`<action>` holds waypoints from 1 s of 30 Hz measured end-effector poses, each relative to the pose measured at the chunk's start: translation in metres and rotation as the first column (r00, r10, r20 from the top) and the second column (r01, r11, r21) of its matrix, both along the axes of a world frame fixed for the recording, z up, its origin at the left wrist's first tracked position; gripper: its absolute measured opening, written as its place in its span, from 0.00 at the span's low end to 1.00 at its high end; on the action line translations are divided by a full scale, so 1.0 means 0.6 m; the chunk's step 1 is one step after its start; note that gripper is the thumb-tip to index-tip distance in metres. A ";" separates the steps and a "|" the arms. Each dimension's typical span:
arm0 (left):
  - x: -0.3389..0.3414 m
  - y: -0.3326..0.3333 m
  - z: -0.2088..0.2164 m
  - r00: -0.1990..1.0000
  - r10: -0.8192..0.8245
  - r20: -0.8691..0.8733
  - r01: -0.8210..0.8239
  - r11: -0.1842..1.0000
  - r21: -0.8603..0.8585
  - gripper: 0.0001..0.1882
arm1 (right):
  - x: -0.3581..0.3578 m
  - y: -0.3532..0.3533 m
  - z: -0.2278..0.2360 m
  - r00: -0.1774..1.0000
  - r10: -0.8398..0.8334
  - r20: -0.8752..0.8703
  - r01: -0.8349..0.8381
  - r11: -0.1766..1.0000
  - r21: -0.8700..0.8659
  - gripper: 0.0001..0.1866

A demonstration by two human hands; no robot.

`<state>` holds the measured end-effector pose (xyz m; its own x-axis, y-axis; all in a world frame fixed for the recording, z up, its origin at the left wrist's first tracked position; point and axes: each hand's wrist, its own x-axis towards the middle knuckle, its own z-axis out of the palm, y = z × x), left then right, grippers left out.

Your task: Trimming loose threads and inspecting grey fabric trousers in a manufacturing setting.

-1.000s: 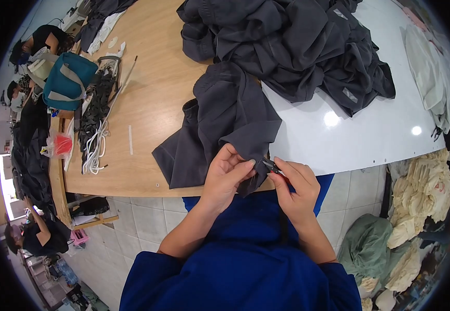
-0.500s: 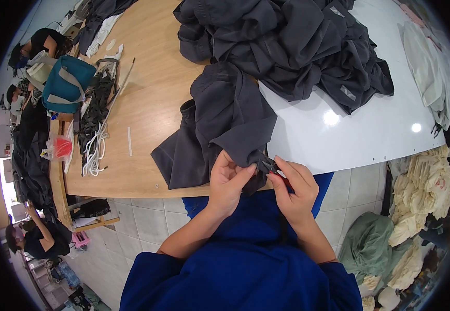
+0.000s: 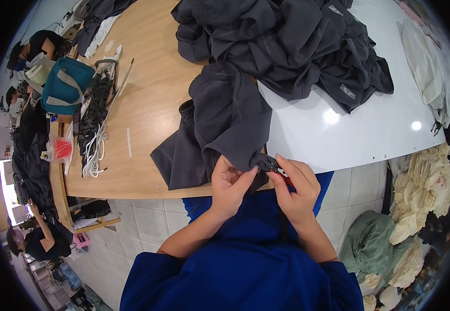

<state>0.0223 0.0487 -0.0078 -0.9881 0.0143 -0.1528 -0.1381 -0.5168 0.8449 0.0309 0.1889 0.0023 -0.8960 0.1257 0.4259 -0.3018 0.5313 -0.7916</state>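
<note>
A dark grey garment (image 3: 230, 111) lies on the table at its front edge, one end bunched up between my hands. My left hand (image 3: 230, 184) is closed, pinching that bunched end between thumb and fingers. In my right hand (image 3: 297, 189) is a small pair of black and red thread snips (image 3: 282, 173), held between thumb and fingers. Their tips point left and meet the cloth beside my left thumb. The fold of cloth hides the very tips.
A large heap of dark grey garments (image 3: 287, 46) covers the table's far side. A teal bag (image 3: 67, 85), white cords (image 3: 95, 150) and dark straps (image 3: 93, 114) lie at left. Cream cloth bundles (image 3: 424, 186) and a green bundle (image 3: 367, 241) sit right. Other people (image 3: 41, 233) are at far left.
The snips have shifted slightly right, and more of their red part shows. The garment's right edge has drawn a little to the left. My left hand still pinches the cloth.
</note>
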 end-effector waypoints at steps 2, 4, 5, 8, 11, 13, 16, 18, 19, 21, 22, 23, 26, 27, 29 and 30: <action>0.002 0.000 -0.001 1.000 0.003 0.000 -0.003 1.000 -0.002 0.11 | -0.001 0.000 -0.001 1.000 0.018 0.018 -0.018 1.000 -0.022 0.18; 0.002 0.001 -0.002 1.000 0.005 0.001 -0.005 1.000 -0.004 0.11 | -0.001 -0.002 0.000 0.998 0.031 0.062 -0.026 0.996 -0.088 0.18; 0.003 0.001 -0.002 1.000 0.006 -0.001 -0.006 1.000 0.009 0.11 | 0.000 -0.003 0.002 0.993 0.047 0.105 -0.031 0.988 -0.153 0.18; 0.002 0.003 0.003 1.000 0.008 -0.003 -0.008 0.999 0.031 0.11 | 0.001 -0.005 0.008 0.983 0.084 0.163 -0.043 0.969 -0.243 0.18; 0.004 0.002 0.000 1.000 0.008 0.003 -0.008 0.999 0.037 0.11 | 0.003 -0.007 0.005 0.990 0.052 0.129 -0.024 0.976 -0.217 0.18; 0.005 0.002 -0.001 1.000 0.007 0.010 -0.007 0.999 0.031 0.11 | 0.005 -0.005 -0.007 0.995 0.041 0.092 -0.024 0.984 -0.178 0.17; 0.005 0.002 -0.002 1.000 0.005 0.016 -0.005 0.999 0.042 0.11 | 0.003 -0.006 -0.010 0.999 0.015 0.037 -0.011 0.993 -0.115 0.17; 0.005 0.001 -0.002 1.000 -0.002 0.020 0.002 1.000 0.030 0.11 | 0.002 -0.006 -0.010 1.000 0.003 0.019 -0.002 0.995 -0.095 0.17; 0.004 0.001 -0.001 1.000 -0.002 0.021 0.001 1.000 0.030 0.11 | 0.002 -0.006 -0.010 1.000 0.003 0.008 -0.002 0.997 -0.081 0.17; 0.004 0.001 0.001 1.000 -0.004 0.017 0.004 0.999 0.036 0.11 | 0.002 -0.005 -0.010 1.000 0.004 -0.003 -0.004 0.998 -0.068 0.17; 0.004 0.000 0.000 1.000 -0.004 0.017 0.003 0.999 0.036 0.11 | 0.002 -0.004 -0.010 1.000 0.004 -0.007 -0.004 0.999 -0.049 0.17; 0.004 -0.001 -0.003 1.000 -0.015 0.012 0.014 0.999 0.032 0.11 | 0.002 -0.003 -0.009 1.000 0.003 -0.012 -0.003 1.000 -0.030 0.16; 0.004 -0.004 -0.002 0.999 -0.031 0.024 0.029 0.998 0.054 0.11 | 0.001 0.000 -0.012 1.000 0.024 -0.013 -0.025 0.999 -0.038 0.15; 0.004 -0.004 -0.001 0.999 -0.035 0.042 0.032 0.996 0.080 0.11 | 0.001 0.000 -0.011 1.000 0.024 -0.014 -0.024 0.999 -0.037 0.15; 0.002 -0.003 0.007 0.996 -0.034 0.082 0.025 0.994 0.108 0.11 | 0.004 0.000 -0.010 0.998 0.025 0.050 -0.018 0.989 -0.144 0.14; 0.001 -0.003 0.010 0.992 -0.033 0.124 0.016 0.991 0.135 0.11 | 0.006 0.000 -0.008 0.998 0.025 0.049 -0.018 0.989 -0.144 0.14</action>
